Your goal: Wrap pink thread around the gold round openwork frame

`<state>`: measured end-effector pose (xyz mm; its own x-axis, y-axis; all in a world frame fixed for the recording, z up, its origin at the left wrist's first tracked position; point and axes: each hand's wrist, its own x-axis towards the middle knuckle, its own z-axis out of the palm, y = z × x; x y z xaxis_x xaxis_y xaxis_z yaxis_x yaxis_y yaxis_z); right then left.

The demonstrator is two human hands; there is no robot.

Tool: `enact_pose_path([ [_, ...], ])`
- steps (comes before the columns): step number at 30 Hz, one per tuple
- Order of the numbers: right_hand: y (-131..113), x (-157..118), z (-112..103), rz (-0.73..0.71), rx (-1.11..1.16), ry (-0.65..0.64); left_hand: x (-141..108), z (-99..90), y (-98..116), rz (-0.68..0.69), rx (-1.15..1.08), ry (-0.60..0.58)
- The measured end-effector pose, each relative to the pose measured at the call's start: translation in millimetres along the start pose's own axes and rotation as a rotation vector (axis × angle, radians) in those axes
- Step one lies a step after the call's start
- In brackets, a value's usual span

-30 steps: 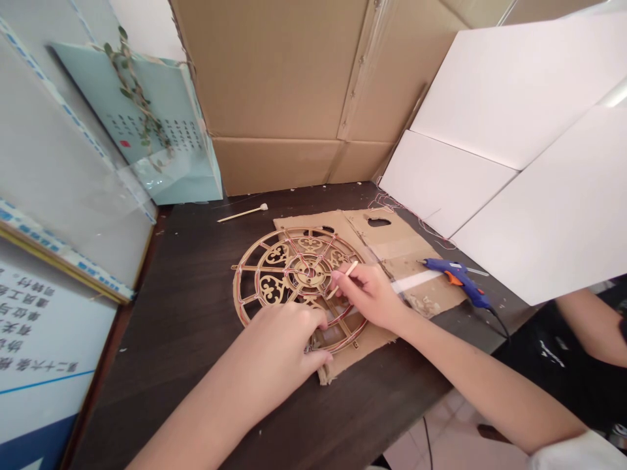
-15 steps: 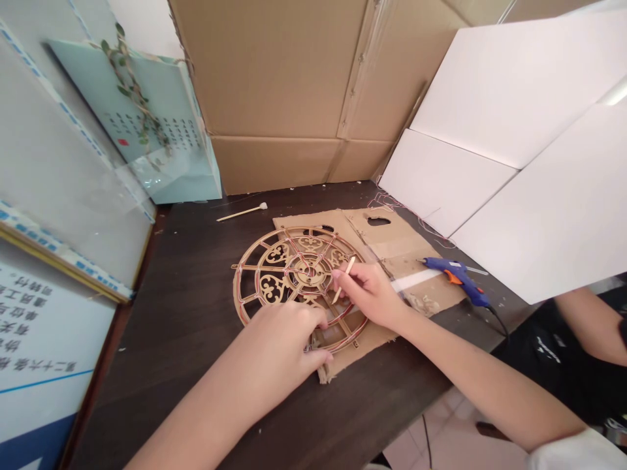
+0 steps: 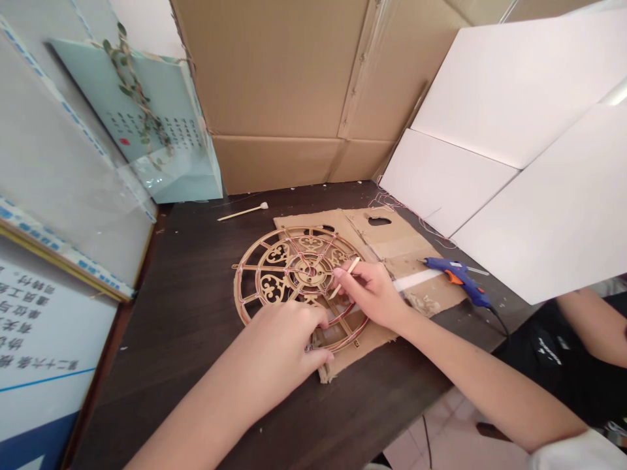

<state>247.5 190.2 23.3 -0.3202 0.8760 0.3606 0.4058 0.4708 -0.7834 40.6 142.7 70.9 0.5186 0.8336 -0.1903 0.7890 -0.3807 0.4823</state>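
Note:
A round openwork wooden frame (image 3: 238,285), wheel-like with spokes, scroll patterns and red and white wire along its rings, lies on a flat piece of cardboard (image 3: 360,358). My left hand (image 3: 289,336) grips its near rim, thumb and forefinger curled about the edge; the other fingers are hidden beneath the hand. Pinched between the fingers of my right hand (image 3: 369,290) is a thin pale wooden stick (image 3: 351,266), tilted over the frame's right side, its lower tip close to the spokes. Whether that tip touches the wire I cannot tell.
A blue glue gun (image 3: 458,274) rests on the cardboard's right edge. Behind lies a stick with a white blob (image 3: 242,212). Loose wire (image 3: 386,198) trails near white boards (image 3: 455,176). A tall cardboard sheet (image 3: 279,78) stands at the back. Another person's arm (image 3: 595,323) is at right.
The stick in my right hand has tilted further over, its upper end shifting slightly right and its lower tip slightly left. My left hand and the frame stay in place.

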Motion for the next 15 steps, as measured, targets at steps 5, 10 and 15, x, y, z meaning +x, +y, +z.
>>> enact_pose_path([
  [5,-0.9,-0.3,-0.4,-0.003,0.024,0.003,-0.1,0.0,-0.1,-0.008,-0.002,-0.006],
  [10,-2.4,-0.2,0.4,0.001,0.056,0.023,-1.7,0.0,-1.6,-0.003,-0.008,-0.001],
  [15,-7.1,-1.8,-1.4,-0.033,0.094,0.025,-1.4,-3.4,1.6,0.043,0.039,-0.003],
])
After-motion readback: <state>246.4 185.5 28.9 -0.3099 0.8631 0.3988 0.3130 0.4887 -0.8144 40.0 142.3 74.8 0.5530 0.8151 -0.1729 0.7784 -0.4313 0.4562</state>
